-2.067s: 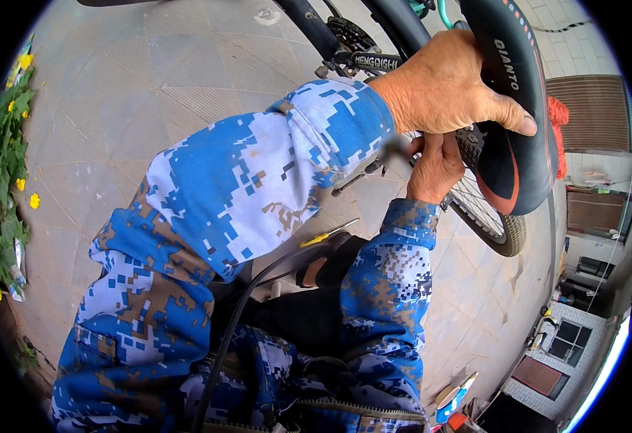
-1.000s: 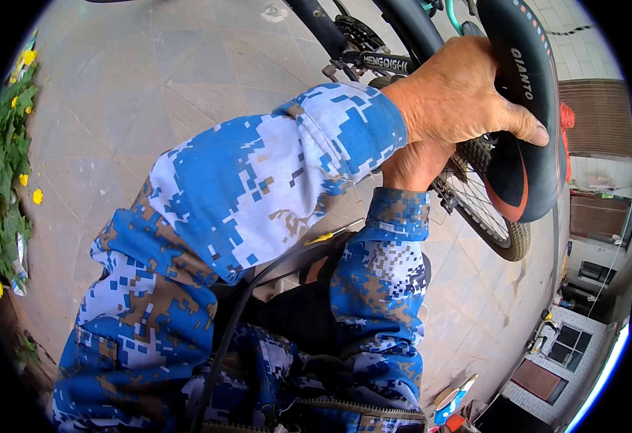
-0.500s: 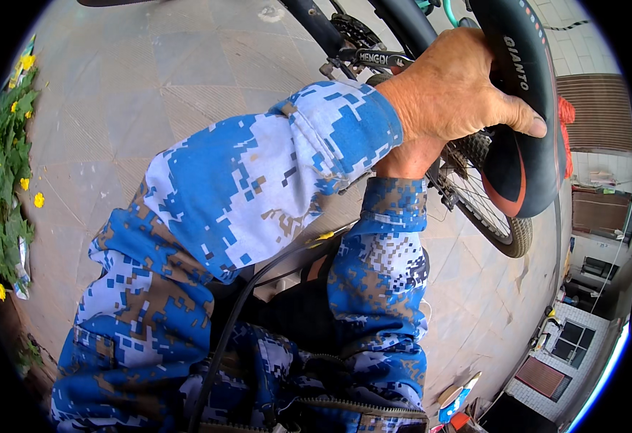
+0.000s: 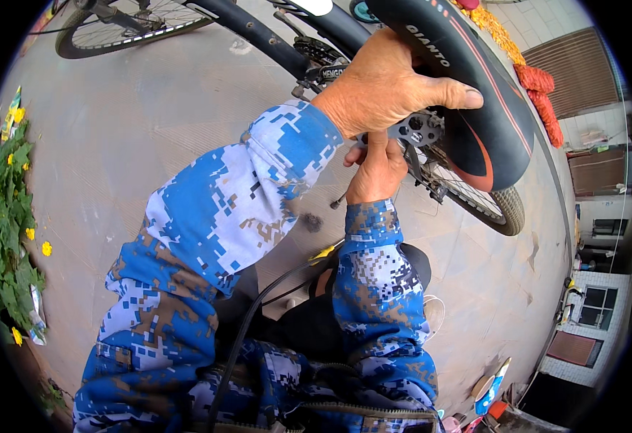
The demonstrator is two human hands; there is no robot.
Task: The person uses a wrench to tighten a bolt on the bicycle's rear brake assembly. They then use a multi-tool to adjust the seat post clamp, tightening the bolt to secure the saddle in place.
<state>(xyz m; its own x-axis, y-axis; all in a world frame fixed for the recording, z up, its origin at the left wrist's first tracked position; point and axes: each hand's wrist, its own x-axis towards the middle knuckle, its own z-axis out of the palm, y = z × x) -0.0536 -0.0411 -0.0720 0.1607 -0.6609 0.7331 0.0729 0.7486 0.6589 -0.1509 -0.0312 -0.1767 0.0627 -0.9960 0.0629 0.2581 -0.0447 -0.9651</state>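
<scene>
My left hand (image 4: 384, 90) is closed on the black bicycle saddle (image 4: 467, 94) with red trim, its thumb pressed along the side and its other fingers hidden behind the edge. Below it, my right hand (image 4: 379, 175) has its fingers curled at a grey flat multi-hole spanner (image 4: 418, 130) with round and hexagonal openings, under the saddle. Part of the spanner is behind my hands, and where it meets the bicycle is hidden. The saddle is tilted in view, above the dark bicycle frame (image 4: 247, 30) and the rear wheel (image 4: 500, 209).
The front wheel (image 4: 125, 29) is at the upper left. A leafy plant with yellow flowers (image 4: 9, 195) lines the left edge of the paved floor (image 4: 150, 108). Red mesh sacks (image 4: 540, 86) lie beyond the saddle, near a yellow heap (image 4: 500, 32). A black cable (image 4: 247, 310) hangs before my body.
The saddle and both hands sit further left in the view, and more of the bicycle shows. My right hand, mostly covered before, now appears below the left, with the spanner visible.
</scene>
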